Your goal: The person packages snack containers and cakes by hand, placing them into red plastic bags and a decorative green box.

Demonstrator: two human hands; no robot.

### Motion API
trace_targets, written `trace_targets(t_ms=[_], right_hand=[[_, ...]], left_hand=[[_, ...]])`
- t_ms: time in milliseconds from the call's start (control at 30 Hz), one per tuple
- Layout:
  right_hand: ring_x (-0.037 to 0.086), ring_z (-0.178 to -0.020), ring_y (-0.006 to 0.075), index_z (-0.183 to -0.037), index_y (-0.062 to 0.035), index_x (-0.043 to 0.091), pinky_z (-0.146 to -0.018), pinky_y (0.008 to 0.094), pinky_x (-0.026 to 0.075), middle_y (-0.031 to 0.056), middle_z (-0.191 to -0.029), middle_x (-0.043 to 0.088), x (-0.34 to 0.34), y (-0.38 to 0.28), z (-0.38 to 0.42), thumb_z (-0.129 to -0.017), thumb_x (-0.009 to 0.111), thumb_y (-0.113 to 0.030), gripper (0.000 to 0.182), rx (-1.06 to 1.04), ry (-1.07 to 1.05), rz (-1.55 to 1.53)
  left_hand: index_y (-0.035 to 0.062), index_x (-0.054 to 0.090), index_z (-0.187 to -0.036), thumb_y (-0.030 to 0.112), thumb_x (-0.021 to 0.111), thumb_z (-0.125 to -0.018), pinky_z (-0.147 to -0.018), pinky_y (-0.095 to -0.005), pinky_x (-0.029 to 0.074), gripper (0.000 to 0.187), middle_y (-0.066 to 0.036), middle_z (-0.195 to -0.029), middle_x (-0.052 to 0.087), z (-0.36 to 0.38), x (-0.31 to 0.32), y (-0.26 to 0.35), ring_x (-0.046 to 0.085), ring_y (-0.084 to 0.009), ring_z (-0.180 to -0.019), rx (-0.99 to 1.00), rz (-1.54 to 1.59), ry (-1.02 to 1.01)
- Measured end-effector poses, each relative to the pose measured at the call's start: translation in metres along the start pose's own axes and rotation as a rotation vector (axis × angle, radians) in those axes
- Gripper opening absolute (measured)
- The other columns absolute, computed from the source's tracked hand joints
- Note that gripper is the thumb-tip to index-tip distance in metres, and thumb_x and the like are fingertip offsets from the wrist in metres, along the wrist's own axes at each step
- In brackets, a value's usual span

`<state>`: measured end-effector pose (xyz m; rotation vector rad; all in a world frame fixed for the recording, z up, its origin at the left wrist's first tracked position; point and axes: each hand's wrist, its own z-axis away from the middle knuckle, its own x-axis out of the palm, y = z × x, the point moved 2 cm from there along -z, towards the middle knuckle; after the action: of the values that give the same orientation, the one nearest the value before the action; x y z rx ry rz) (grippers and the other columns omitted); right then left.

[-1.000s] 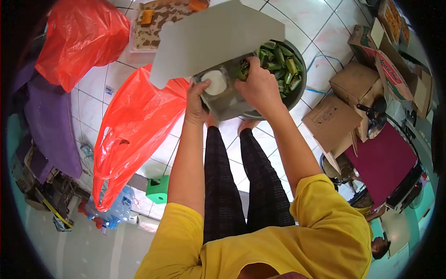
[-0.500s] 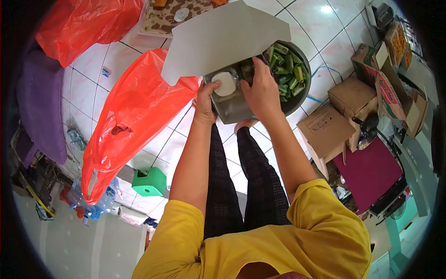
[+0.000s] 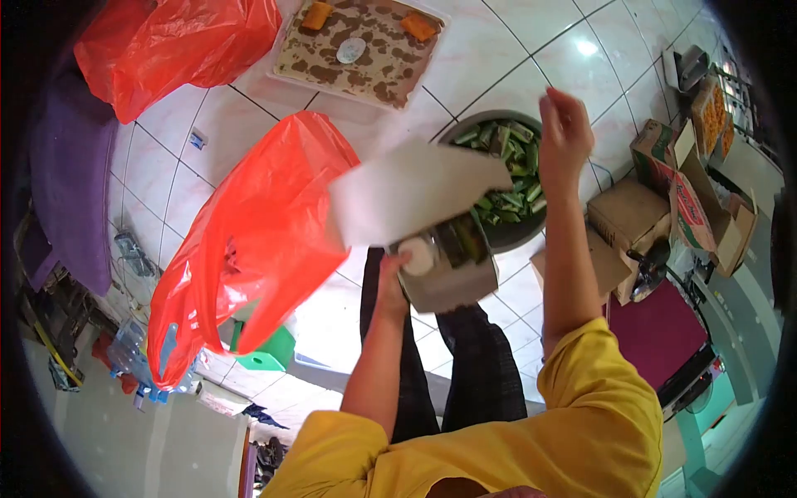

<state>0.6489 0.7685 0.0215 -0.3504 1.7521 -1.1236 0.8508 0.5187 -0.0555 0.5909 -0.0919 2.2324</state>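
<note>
The fingers of your left hand (image 3: 392, 286) are clamped on the left side of an open box (image 3: 452, 286), with the thumb over its edge beside a round white item (image 3: 418, 257). The fingers of your right hand (image 3: 567, 137) are bent and blurred; you cannot tell whether they are together or apart, nor whether anything is between them.

Head view: the box is in front of your legs, tilted, its interior facing you. The lid (image 3: 419, 187) stands open on the far side, blurred, and hides part of the basin (image 3: 510, 242) beyond. Inside the box, the round white item is at the left; dark green contents to its right are too blurred to identify. The basin contains cut green pieces (image 3: 513, 141). Your right hand is raised at the basin's right side, well apart from the box.

A red plastic bag (image 3: 266, 207) is at the left of the box. Farther left and far, locate a second red bag (image 3: 183, 50). A tray (image 3: 314, 56) at the far side carries two orange pieces (image 3: 419, 26) on the tiled floor (image 3: 473, 58). Cardboard boxes (image 3: 628, 212) stand at the right.
</note>
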Motion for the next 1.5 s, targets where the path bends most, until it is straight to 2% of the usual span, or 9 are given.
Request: trace_targets(t_ms=[400, 433, 700, 900, 1100, 1200, 1267, 1367, 1500], right_hand=[[0.059, -0.085, 0.0279, -0.101, -0.0093, 0.061, -0.075, 0.0359, 0.045, 0.0144, -0.093, 0.061, 0.296, 0.159, -0.137, -0.071, 0.062, -0.032, 0.038, -0.437, -0.904, 0.554], [0.058, -0.089, 0.0299, -0.104, -0.0066, 0.058, -0.076, 0.0376, 0.045, 0.0166, -0.093, 0.061, 0.299, 0.150, -0.133, -0.067, 0.064, -0.033, 0.046, -0.133, -0.821, 0.634], [0.044, -0.107, 0.0345, -0.114, -0.0002, 0.047, -0.086, 0.0403, 0.041, 0.0200, -0.115, 0.045, 0.324, 0.189, -0.106, -0.067, 0.068, -0.033, 0.061, -0.097, -0.471, 0.876], [0.042, -0.111, 0.0286, -0.106, -0.0097, 0.049, -0.090, 0.0395, 0.037, 0.0111, -0.117, 0.046, 0.337, 0.153, -0.103, -0.066, 0.065, -0.018, 0.043, -0.534, -0.625, 0.365], [0.048, -0.107, 0.0249, -0.102, -0.0116, 0.050, -0.086, 0.0384, 0.040, 0.0045, -0.109, 0.053, 0.386, 0.097, -0.059, -0.070, 0.057, -0.008, 0.032, -1.110, -0.820, 0.593], [0.047, -0.106, 0.0218, -0.101, -0.0172, 0.053, -0.083, 0.0401, 0.039, -0.0004, -0.108, 0.051, 0.404, 0.118, -0.044, -0.074, 0.059, -0.014, 0.028, -0.718, -1.045, 0.747], [0.054, -0.096, 0.0200, -0.102, -0.0108, 0.053, -0.080, 0.0382, 0.042, 0.0025, -0.104, 0.054, 0.386, 0.125, -0.042, -0.073, 0.059, -0.009, 0.030, -0.843, -0.903, 0.630], [0.060, -0.076, 0.0217, -0.092, -0.0070, 0.056, -0.060, 0.0350, 0.048, 0.0118, -0.093, 0.060, 0.309, 0.059, -0.052, -0.072, 0.063, -0.017, 0.024, 0.110, -1.077, 0.264], [0.055, -0.061, 0.0167, -0.088, -0.0001, 0.049, -0.051, 0.0281, 0.044, 0.0085, -0.075, 0.055, 0.181, 0.045, -0.068, -0.070, 0.062, -0.004, 0.023, 0.105, -0.708, -0.276]], left_hand=[[0.0013, 0.049, -0.109, 0.012, 0.055, -0.068, -0.081, -0.0334, 0.045, 0.043, -0.009, -0.099, 0.057, -0.034, 0.019, 0.023, 0.056, -0.0210, -0.092, -0.043, 0.151, 0.050], [0.0015, 0.049, -0.110, 0.012, 0.055, -0.068, -0.081, -0.0334, 0.045, 0.043, -0.009, -0.099, 0.057, -0.033, 0.017, 0.029, 0.056, -0.0209, -0.092, -0.009, 0.164, 0.084], [0.0035, 0.045, -0.113, 0.009, 0.053, -0.066, -0.085, -0.0353, 0.043, 0.048, -0.010, -0.105, 0.053, -0.029, 0.015, 0.056, 0.053, -0.0232, -0.097, 0.004, 0.225, 0.356], [0.0012, 0.046, -0.112, 0.011, 0.054, -0.067, -0.083, -0.0339, 0.043, 0.047, -0.010, -0.101, 0.055, -0.031, 0.027, 0.046, 0.054, -0.0217, -0.095, 0.025, 0.207, 0.206], [0.0011, 0.045, -0.112, 0.012, 0.055, -0.068, -0.083, -0.0351, 0.044, 0.046, -0.011, -0.103, 0.055, -0.033, 0.017, 0.045, 0.054, -0.0227, -0.095, -0.002, 0.247, 0.192], [0.0024, 0.044, -0.114, 0.012, 0.055, -0.068, -0.085, -0.0365, 0.044, 0.048, -0.011, -0.105, 0.054, -0.030, 0.011, 0.050, 0.054, -0.0231, -0.097, 0.017, 0.274, 0.262], [0.0033, 0.043, -0.115, 0.011, 0.055, -0.068, -0.085, -0.0372, 0.044, 0.049, -0.011, -0.106, 0.053, -0.030, 0.012, 0.052, 0.053, -0.0232, -0.098, 0.026, 0.282, 0.293], [0.0037, 0.043, -0.115, 0.010, 0.054, -0.069, -0.085, -0.0353, 0.043, 0.048, -0.009, -0.105, 0.053, -0.034, 0.013, 0.048, 0.053, -0.0217, -0.098, 0.121, 0.172, 0.254], [-0.0002, 0.051, -0.105, 0.017, 0.054, -0.072, -0.084, -0.0352, 0.044, 0.038, -0.011, -0.101, 0.056, -0.039, 0.027, 0.042, 0.055, -0.0226, -0.094, 0.153, 0.134, 0.293]])
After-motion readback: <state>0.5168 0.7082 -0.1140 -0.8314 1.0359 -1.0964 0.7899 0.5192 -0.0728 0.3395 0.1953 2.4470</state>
